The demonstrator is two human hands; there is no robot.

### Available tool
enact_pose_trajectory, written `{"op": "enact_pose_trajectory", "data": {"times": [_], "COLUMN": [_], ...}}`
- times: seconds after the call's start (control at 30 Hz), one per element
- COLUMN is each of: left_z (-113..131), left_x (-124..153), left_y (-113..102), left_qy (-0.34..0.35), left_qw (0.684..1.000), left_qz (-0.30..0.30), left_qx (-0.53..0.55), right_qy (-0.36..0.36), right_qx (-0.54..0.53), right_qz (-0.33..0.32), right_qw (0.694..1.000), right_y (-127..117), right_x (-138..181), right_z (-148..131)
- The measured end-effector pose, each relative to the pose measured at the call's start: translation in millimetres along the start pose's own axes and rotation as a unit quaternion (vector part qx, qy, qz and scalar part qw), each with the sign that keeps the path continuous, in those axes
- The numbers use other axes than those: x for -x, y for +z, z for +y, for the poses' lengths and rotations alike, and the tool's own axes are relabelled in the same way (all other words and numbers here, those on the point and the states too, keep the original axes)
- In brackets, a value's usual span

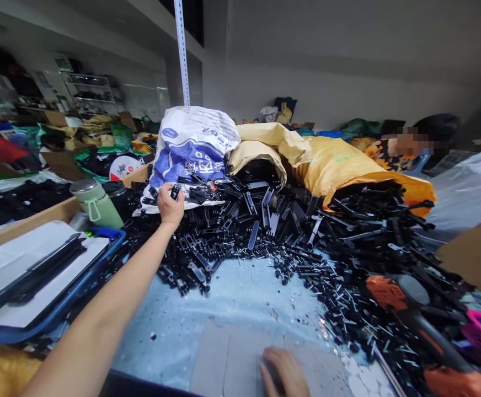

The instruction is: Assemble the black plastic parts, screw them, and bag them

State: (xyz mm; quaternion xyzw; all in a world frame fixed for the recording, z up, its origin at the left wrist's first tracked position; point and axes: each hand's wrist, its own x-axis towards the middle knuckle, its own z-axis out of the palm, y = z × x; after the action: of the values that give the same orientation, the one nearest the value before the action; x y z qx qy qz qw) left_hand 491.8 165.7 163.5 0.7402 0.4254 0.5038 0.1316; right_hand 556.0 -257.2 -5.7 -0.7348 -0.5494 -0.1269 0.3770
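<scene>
My left hand [170, 207] reaches out to the front of a white and blue sack [197, 140]. Its fingers are closed round a small black plastic part [175, 191]. Black plastic parts [201, 259] lie heaped just beside and below that hand. Low in the picture, my right hand [288, 372] rests on a grey board [240, 353], its fingers curled over something dark that I cannot make out. The lower edge of the picture cuts off part of this hand.
Two sacks, one tan [257, 149] and one yellow [340, 160], spill black parts. An orange and black power tool [422, 325] lies at right among loose screws. A blue tray [50, 314] and green flask [95, 204] stand at left. Another person [393, 154] sits behind.
</scene>
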Motion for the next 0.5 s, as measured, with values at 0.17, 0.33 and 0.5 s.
{"op": "enact_pose_trajectory", "data": {"times": [0.17,0.33,0.5], "left_z": [47,69,46], "left_x": [111,253,305], "left_y": [-32,-54,-67], "left_qy": [0.091,0.209,0.219], "left_qw": [0.985,0.921,0.906], "left_qz": [-0.126,-0.318,-0.361], "left_qx": [0.071,0.085,-0.034], "right_qy": [0.114,0.243,0.303], "right_qx": [-0.035,0.028,-0.012], "right_qz": [-0.093,-0.060,-0.070], "right_qw": [0.989,0.968,0.950], "right_y": [-1,40,60], "right_x": [-119,-244,-272], "right_z": [17,43,43]}}
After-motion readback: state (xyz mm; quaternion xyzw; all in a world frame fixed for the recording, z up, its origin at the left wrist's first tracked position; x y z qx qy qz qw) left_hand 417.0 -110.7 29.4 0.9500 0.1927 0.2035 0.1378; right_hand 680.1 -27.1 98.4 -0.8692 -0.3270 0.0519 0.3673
